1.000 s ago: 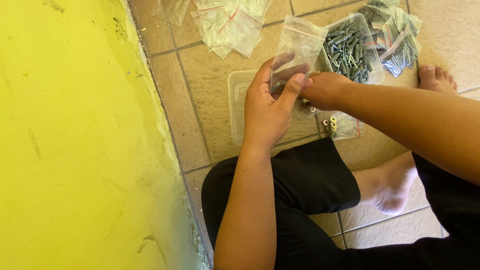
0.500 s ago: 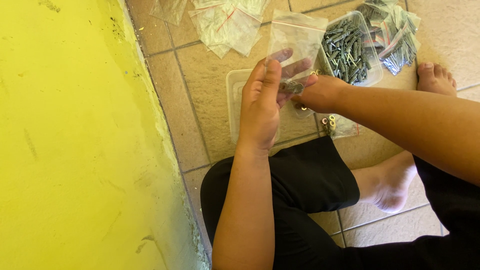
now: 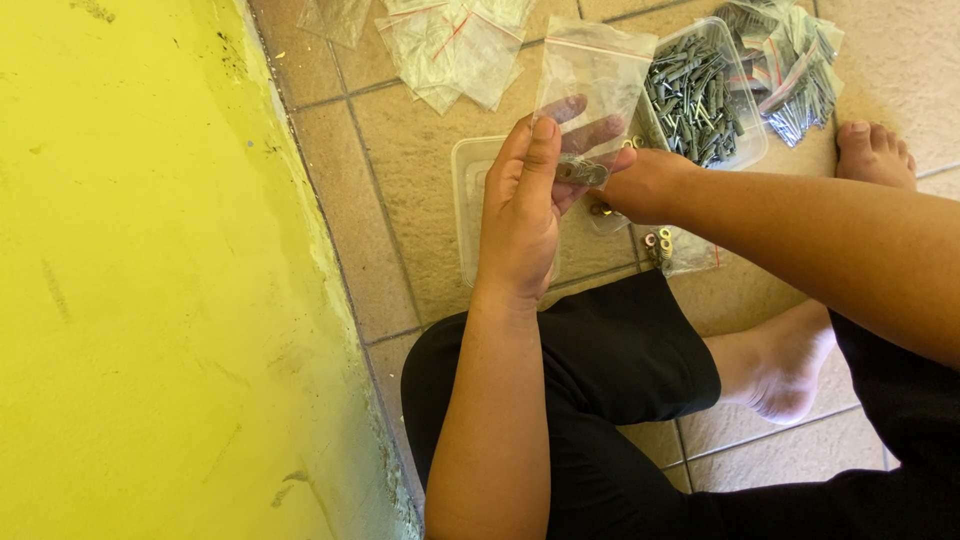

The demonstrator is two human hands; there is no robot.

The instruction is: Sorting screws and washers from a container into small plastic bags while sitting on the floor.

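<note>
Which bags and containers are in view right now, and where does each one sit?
Small clear bag: held up in left hand, red strip at top.
Empty clear bags: piled on tiles, top centre.
Clear tub of grey fasteners: top right.
Filled bags: right of it.
Clear shallow tray: under the hands.

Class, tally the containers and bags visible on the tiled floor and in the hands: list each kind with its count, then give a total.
Clear plastic tubs: 2, one full of grey plugs, one under the hands
Bag held up in the left hand: 1
Bags filled with grey plugs: 1 heap, count unclear
Empty bags: 1 pile, count unclear
Total: 3 countable items
</note>
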